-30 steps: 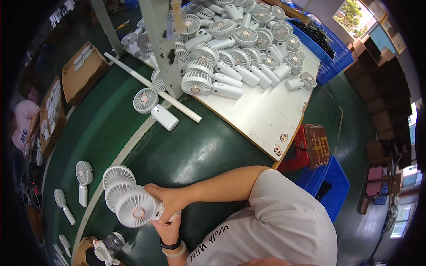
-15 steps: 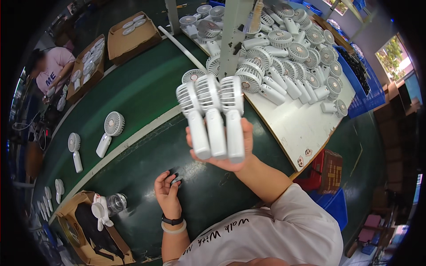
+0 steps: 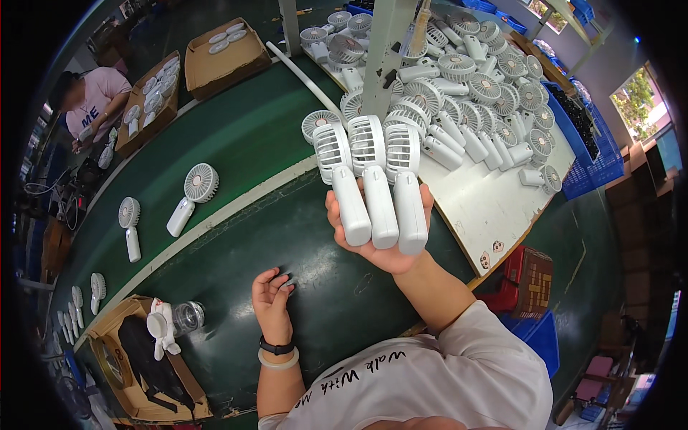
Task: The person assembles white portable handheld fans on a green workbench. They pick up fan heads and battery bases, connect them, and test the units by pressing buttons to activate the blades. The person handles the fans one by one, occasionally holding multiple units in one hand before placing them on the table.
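Observation:
Three white handheld fans stand side by side in my right hand (image 3: 408,261), which is closed around their handles from behind. The middle fan (image 3: 380,208) has its cage raised slightly above the other two. Their slatted heads point up toward the pile of fans, handle ends toward me. My left hand (image 3: 274,297) is held over the green table with fingers curled and thumb drawn in. A small dark greyish thing shows at its fingertips, too small to name. A black band and a pale bracelet circle that wrist.
A heap of white fans (image 3: 484,87) covers the white board (image 3: 476,208) at the right. Loose fans (image 3: 202,183) lie on the green belt (image 3: 247,122). A metal post (image 3: 382,72) stands ahead. An open carton (image 3: 193,387) with a clear jar (image 3: 188,317) sits lower left. A co-worker (image 3: 100,97) sits far left.
My right hand and its three fans have shifted to the right, and the fans have tilted so the cage backs show more. The left hand stays nearly in place.

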`<state>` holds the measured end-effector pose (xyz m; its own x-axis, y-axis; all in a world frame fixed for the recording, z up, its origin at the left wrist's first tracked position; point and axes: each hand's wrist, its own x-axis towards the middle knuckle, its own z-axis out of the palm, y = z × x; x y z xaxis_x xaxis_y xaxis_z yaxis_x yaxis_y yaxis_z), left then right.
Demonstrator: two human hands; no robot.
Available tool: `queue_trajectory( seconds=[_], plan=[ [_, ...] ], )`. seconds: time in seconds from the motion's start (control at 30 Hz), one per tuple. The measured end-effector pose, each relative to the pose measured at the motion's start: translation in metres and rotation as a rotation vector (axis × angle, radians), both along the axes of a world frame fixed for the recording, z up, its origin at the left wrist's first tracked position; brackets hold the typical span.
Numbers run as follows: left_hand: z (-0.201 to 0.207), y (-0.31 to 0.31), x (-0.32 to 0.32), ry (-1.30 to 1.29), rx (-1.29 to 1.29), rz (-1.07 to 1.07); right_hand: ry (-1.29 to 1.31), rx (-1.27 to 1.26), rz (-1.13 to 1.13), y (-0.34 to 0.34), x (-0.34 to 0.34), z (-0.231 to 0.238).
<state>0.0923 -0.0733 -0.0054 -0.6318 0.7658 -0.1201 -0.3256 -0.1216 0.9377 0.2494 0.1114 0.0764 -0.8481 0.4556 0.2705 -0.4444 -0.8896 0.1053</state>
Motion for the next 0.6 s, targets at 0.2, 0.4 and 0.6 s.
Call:
queue_trajectory(
  seconds=[0.2,0.4,0.6],
  plan=[
    [-0.001,-0.001,-0.002,-0.041,-0.012,0.004,-0.07,-0.114,-0.069,-0.001,0.003,0.008],
    [-0.003,0.001,-0.001,0.019,-0.011,-0.044,-0.308,0.011,-0.173,0.009,0.031,0.019],
    [-0.005,0.0,0.0,0.008,-0.023,-0.001,-1.335,0.926,-0.398,0.044,0.132,-0.001]
  ],
)
